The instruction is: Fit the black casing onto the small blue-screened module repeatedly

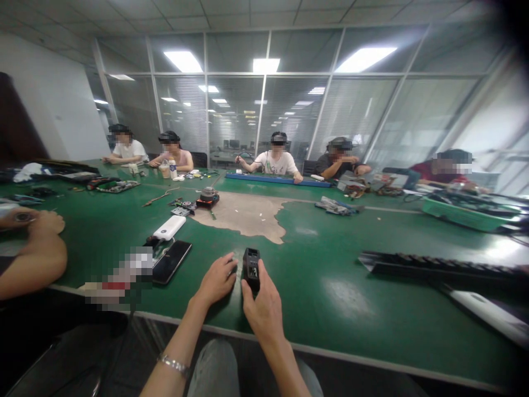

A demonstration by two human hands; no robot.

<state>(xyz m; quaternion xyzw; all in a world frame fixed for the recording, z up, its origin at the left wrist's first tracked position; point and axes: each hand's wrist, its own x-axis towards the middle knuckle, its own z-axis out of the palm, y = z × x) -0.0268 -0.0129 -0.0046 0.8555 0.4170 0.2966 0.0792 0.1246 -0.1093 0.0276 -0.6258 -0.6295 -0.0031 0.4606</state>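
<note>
**Seated view across a green-topped workbench (314, 281), hands at the near edge.** The person's right hand (264, 309) is closed around the lower end of a black rectangular handheld device (251, 269), which stands nearly upright just beyond the fingers. The left hand (217, 281) is loosely curled, not spread, and lies just beside the device; whether its fingertips (231, 263) touch the device cannot be told. A metal bracelet (173, 364) circles the left wrist.

All other positions are given from the worn tan patch (242, 216) on the bench top. Toward the near left of the patch lie a white power bank (169, 227) and a black smartphone (171, 262), the power bank overlapping the phone's upper end. A small electronic assembly (208, 198) sits at the patch's far-left edge. Well right of the patch, a green tray (463, 214) holds dark cables and parts — the individual items are too small to tell. A long black toothed strip (438, 267) lies nearer the camera on that side. Far left of the patch stand a clear plastic cup (165, 171) with pale liquid and a bottle (172, 169). Beyond the patch, a blue bar (278, 180) lies before a seated co-worker (276, 162); a second co-worker's clasped hands (35, 226) rest at the near left.
</note>
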